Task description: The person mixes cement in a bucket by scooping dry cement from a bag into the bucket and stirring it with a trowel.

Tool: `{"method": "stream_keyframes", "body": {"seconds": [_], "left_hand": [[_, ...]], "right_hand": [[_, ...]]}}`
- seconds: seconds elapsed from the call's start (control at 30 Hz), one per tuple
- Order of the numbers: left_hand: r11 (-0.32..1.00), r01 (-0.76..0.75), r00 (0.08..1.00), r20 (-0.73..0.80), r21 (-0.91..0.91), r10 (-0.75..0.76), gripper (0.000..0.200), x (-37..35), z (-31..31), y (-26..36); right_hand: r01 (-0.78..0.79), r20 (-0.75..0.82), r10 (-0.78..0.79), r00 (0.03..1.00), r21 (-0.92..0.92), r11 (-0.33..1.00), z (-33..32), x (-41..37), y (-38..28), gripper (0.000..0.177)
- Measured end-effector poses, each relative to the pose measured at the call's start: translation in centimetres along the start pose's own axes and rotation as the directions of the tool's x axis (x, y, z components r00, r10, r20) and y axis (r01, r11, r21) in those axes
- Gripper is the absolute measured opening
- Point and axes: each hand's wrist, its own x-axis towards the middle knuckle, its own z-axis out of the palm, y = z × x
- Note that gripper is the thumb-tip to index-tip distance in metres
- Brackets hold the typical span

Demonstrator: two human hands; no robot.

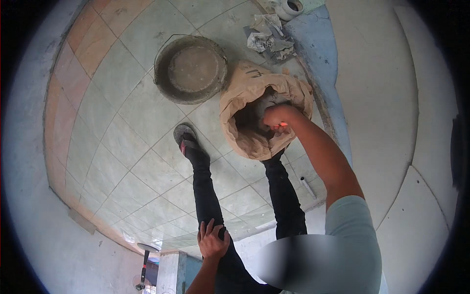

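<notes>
My right hand [278, 116] reaches into the mouth of a brown paper sack [235, 105]. Its fingers are curled closed, and a small bright orange patch shows at them; what they hold is mostly hidden. Pale grey material is visible inside the sack beside the hand. On my knee rests my left hand [213, 241], its fingers spread and nothing in it. Left of the sack stands a round bucket [161, 88] with a wire handle, caked in grey, with a grey-brown layer at its bottom.
Crumpled paper scraps [271, 39] and a white pipe fitting [290, 9] lie beyond the sack. A short tube [308, 187] lies near my foot on the tiled floor [132, 142]. A wall rises at the right. My sandalled foot [186, 139] is below the bucket.
</notes>
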Motion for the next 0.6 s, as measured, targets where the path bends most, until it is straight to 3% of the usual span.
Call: {"method": "stream_keyframes", "body": {"seconds": [0.07,0.17,0.27,0.37,0.43,0.47,0.57,0.6], "left_hand": [[1.0,0.008,1.0,0.009,0.01,-0.008,0.036,0.0,0.2,0.0],[1.0,0.0,1.0,-0.005,0.02,0.0,0.034,-0.1,0.2,0.0],[1.0,-0.006,1.0,-0.016,0.024,0.007,0.033,-0.1,0.3,0.1],[1.0,-0.004,1.0,-0.019,0.03,0.004,0.033,-0.2,0.3,0.1],[1.0,-0.004,1.0,-0.02,0.025,0.004,0.033,-0.1,0.4,0.2],[1.0,-0.001,1.0,-0.018,0.021,0.001,0.033,-0.1,0.3,0.2],[1.0,0.01,1.0,-0.006,0.025,-0.01,0.035,0.0,0.4,0.3],[0.999,0.015,1.0,-0.001,0.03,-0.015,0.035,-0.1,0.5,0.3]], "right_hand": [[-0.031,0.158,0.003,0.987,0.178,0.984,-0.9,2.5,2.0,0.038],[0.054,-0.002,-0.056,0.998,0.312,0.948,-0.8,3.5,3.8,0.04],[0.203,-0.19,-0.106,0.976,0.622,0.756,-1.1,0.6,5.4,0.045],[0.163,-0.494,-0.019,0.869,0.25,0.954,0.0,-2.6,4.8,0.051],[0.154,-0.536,-0.175,0.826,-0.083,0.985,0.9,-4.1,5.3,0.051],[0.142,-0.537,-0.258,0.803,-0.248,0.958,1.1,-4.5,5.5,0.051],[0.031,-0.251,-0.112,0.961,-0.303,0.952,-0.1,-4.8,2.3,0.052],[0.044,-0.287,-0.121,0.95,-0.26,0.965,-0.1,-3.5,1.9,0.051]]}}
